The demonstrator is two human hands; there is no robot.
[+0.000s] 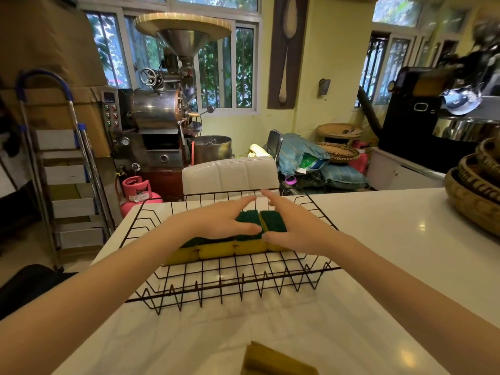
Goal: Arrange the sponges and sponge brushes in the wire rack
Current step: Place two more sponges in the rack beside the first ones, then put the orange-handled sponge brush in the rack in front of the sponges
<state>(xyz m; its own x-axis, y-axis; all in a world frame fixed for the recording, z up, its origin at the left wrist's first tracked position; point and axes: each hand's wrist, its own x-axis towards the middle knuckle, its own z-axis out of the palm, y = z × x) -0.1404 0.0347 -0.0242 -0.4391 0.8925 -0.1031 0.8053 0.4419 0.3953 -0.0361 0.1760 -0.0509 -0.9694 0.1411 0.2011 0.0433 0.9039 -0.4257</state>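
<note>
A black wire rack stands on the white counter. Inside it lies a row of several yellow sponges with green scrubbing tops, side by side. My left hand rests flat on the sponges left of the middle, fingers stretched forward. My right hand lies on the rightmost sponges, fingers spread and thumb touching the left thumb. Both hands press on the sponge tops without gripping any of them. An olive-yellow sponge-like piece lies on the counter at the bottom edge, blurred.
A white counter carries the rack. Woven baskets are stacked at its right end. A white chair back stands just behind the rack. Beyond are a pink gas cylinder, a metal roaster and a stepladder.
</note>
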